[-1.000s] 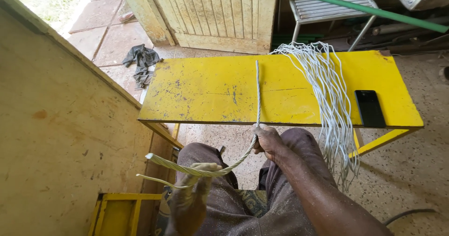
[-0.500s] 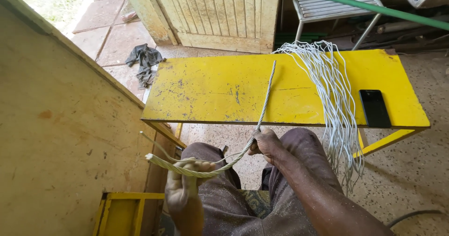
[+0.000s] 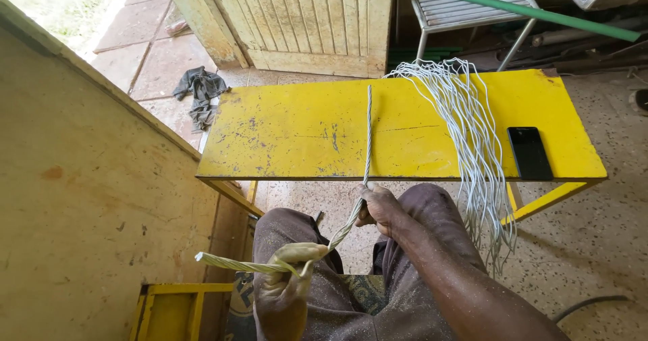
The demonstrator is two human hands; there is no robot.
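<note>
Head view: right hand (image 3: 379, 207) grips the twisted cable (image 3: 368, 135), whose far end has swung from leaning right to straight across the yellow surface (image 3: 290, 135). Gloved left hand (image 3: 287, 280) clamps the bent part (a loop seems under way).

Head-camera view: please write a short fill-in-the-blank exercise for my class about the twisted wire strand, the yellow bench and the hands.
1. The right hand grips a twisted grey wire strand whose far end lies on the ____ metal bench.
2. The left hand wears a pale ____.
3. A flat black phone lies on the bench to the ____ of the bundle of loose grey wires.

Missing words: yellow; glove; right
</note>
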